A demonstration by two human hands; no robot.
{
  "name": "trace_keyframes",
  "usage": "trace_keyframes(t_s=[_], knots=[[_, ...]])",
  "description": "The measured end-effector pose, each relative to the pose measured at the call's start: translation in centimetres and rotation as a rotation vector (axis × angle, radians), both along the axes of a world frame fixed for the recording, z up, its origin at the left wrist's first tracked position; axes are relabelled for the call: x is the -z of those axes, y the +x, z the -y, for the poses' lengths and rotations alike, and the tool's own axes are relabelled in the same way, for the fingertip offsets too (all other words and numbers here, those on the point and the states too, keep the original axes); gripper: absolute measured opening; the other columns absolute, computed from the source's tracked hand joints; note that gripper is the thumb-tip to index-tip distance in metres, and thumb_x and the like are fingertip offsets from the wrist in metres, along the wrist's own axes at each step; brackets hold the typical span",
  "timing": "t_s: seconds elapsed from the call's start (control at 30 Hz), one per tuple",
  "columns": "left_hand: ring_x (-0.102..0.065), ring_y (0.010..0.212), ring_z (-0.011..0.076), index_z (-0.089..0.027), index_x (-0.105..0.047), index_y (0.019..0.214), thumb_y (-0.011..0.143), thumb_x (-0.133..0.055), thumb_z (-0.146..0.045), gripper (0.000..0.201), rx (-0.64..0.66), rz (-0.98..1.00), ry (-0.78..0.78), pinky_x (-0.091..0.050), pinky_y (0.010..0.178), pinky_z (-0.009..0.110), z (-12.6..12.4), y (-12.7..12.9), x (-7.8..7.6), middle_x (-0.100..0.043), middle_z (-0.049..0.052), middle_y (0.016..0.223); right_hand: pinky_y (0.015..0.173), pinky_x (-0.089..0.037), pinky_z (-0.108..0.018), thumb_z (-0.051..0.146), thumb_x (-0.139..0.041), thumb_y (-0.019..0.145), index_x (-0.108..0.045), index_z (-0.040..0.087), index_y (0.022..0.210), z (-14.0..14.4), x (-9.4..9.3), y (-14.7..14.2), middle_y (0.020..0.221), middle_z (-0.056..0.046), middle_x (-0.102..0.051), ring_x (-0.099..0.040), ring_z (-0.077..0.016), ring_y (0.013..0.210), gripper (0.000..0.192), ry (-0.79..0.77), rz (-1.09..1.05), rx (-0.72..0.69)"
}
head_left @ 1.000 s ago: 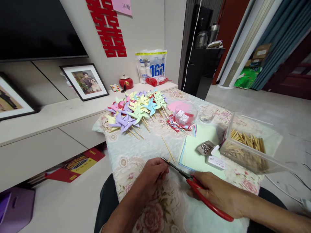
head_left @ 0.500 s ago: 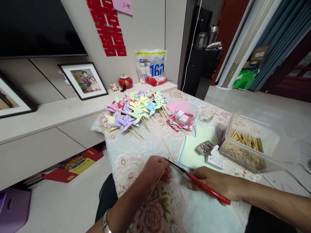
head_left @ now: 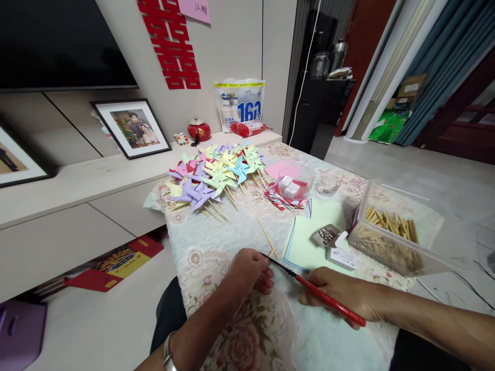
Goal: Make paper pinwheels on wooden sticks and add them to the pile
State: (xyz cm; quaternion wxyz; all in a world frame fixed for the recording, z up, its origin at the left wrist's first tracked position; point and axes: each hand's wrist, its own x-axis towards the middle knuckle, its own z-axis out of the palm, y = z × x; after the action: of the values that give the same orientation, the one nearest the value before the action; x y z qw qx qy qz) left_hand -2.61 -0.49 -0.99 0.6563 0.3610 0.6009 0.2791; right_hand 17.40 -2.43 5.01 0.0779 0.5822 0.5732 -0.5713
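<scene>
My left hand (head_left: 249, 270) is closed, its fingertips pinched at the tip of the pliers. A thin wooden stick (head_left: 246, 298) runs back under that hand, mostly hidden by it. Red-handled long-nose pliers (head_left: 328, 300) with dark, narrow jaws lie in my right hand (head_left: 342, 291), which is wrapped round the handles. The jaw tips meet the left fingers, and what is between them is too small to make out. Just beyond, loose wooden sticks (head_left: 266, 234) lie crossed on the floral tablecloth (head_left: 216, 242).
Paper pinwheels (head_left: 220, 178) on sticks are heaped at the back left. Light green paper sheets (head_left: 299, 239) carry an opened small box (head_left: 342, 257) and a tray of metal pieces (head_left: 326, 235). A clear bin (head_left: 381, 247) of short sticks stands right. Round plastic container (head_left: 292, 185) sits behind.
Both hands and the pliers stay almost in place. The stick under my left hand shows less than before. The view has shifted very slightly.
</scene>
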Motion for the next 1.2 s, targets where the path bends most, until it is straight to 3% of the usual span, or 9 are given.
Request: trace_keyframes(t_s=[0.23,0.63,0.93,1.2], knots=[[-0.053,0.035,0.0133,-0.018,-0.054,0.055,0.077,-0.064,-0.027,0.026,0.015,-0.027,-0.007,-0.044,0.039,0.027,0.0,0.1,0.0,-0.062,0.001,0.049,0.037,-0.025,-0.02,0.03,-0.059,0.085,-0.053,0.018,0.073,0.3,-0.4,-0.2,0.053,0.008,-0.039,-0.035,-0.0053,0.036,0.018,0.039,0.037,-0.011],[-0.05,0.033,0.0115,-0.019,-0.052,0.055,0.078,-0.061,-0.022,0.025,0.01,-0.058,0.017,-0.038,0.035,0.022,0.2,0.2,-0.2,-0.06,-0.001,0.044,0.046,-0.026,-0.021,0.034,-0.064,0.077,-0.052,0.018,0.067,0.6,1.3,0.5,0.059,0.005,-0.043,-0.037,-0.0086,0.052,0.022,0.134,0.004,-0.038],[-0.054,0.038,0.0127,-0.017,-0.054,0.056,0.075,-0.062,-0.025,0.022,-0.011,0.0,0.034,-0.042,0.036,0.025,0.3,0.1,0.0,-0.063,0.001,0.052,0.039,-0.023,-0.019,0.03,-0.063,0.076,-0.049,0.019,0.064,0.7,0.9,0.4,0.053,0.007,-0.04,-0.033,-0.005,0.04,0.022,0.115,-0.004,-0.008],[-0.054,0.039,0.012,-0.016,-0.055,0.058,0.075,-0.059,-0.022,0.018,-0.042,0.036,0.033,-0.04,0.036,0.024,0.7,-0.1,-0.2,-0.064,0.001,0.054,0.026,-0.028,-0.016,0.033,-0.065,0.075,-0.051,0.02,0.07,0.3,2.1,1.1,0.048,0.011,-0.036,-0.03,-0.0038,0.029,0.02,-0.002,-0.089,0.049]])
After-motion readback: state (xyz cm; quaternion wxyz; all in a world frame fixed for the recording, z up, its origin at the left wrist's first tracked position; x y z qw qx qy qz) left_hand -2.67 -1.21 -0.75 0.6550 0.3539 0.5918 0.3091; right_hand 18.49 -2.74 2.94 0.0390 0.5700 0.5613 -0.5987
